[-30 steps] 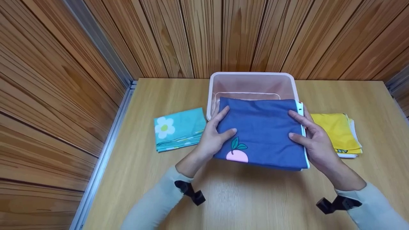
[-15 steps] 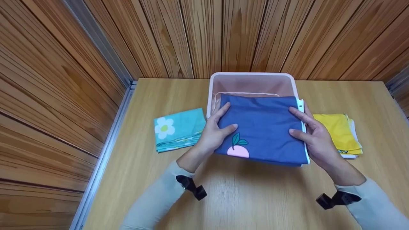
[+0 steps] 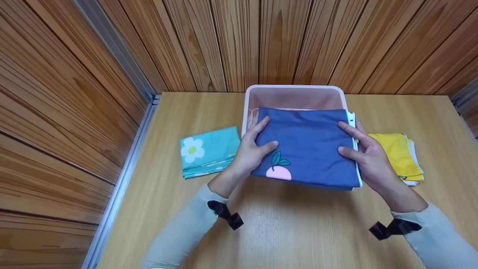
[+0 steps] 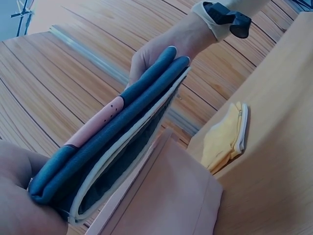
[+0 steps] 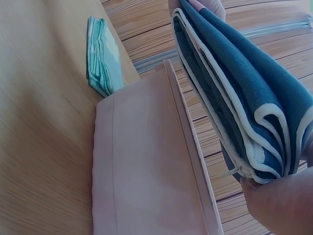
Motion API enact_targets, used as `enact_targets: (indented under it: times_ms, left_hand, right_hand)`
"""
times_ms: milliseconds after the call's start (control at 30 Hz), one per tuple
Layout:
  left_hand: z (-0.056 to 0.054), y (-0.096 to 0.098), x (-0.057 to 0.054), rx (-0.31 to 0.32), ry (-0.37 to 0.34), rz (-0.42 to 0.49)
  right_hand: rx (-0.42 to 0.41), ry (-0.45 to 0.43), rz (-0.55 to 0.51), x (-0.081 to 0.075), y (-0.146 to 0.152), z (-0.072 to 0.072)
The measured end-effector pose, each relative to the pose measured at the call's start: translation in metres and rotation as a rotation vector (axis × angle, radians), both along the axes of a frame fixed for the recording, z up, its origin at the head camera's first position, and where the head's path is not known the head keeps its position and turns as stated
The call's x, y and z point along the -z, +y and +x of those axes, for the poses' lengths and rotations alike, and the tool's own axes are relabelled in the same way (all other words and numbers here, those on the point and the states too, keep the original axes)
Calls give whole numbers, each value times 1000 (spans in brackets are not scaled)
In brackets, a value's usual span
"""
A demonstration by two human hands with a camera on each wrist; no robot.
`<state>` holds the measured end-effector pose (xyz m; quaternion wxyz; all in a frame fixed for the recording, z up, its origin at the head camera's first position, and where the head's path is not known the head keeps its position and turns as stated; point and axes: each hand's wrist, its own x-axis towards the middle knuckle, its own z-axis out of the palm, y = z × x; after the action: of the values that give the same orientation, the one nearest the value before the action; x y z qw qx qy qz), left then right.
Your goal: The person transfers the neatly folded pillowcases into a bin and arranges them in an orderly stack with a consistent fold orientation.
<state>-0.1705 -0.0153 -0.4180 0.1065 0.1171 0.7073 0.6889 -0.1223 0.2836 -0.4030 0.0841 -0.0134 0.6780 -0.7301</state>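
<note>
L hand [image 3: 248,153] & R hand [image 3: 369,160] grip blue cloth [image 3: 308,145] abv wood tbl [image 3: 261,231]; plank walls [image 3: 283,45] rear & L.

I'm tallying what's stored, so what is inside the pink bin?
The pink bin shows only bare inner back wall and side; the folded blue cloth hides most of the rest, so anything lying there cannot be seen.

The blue cloth [image 3: 308,138] looks matt, the bin [image 3: 297,98] smooth plastic.
</note>
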Motion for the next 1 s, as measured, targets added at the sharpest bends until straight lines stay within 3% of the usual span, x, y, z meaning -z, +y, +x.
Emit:
enact_targets:
  times_ms: [1000]
  left_hand:
    - [-24,7,-12,-34,-75,-37]
  right_hand:
    - [30,-73,-8,-15,6,-28]
